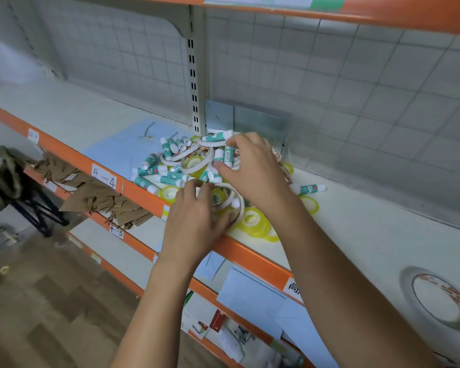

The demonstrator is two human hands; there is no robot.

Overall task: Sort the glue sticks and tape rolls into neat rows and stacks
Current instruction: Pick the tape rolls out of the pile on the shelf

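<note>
My left hand (194,219) gripped a white tape roll (238,200) at the orange shelf edge (250,257), right hand (252,168) pinched glue sticks (225,155) over the pile (168,179), bare shelf (369,221) rightward, rolls under my palms hidden.

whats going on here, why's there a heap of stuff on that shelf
A person is sorting a jumbled pile of stationery on a white shelf. The left hand grips a white tape roll at the front of the heap, while the right hand pinches a couple of glue sticks further back. Nothing is in rows or stacks yet. One large tape roll lies apart at the right.
</note>
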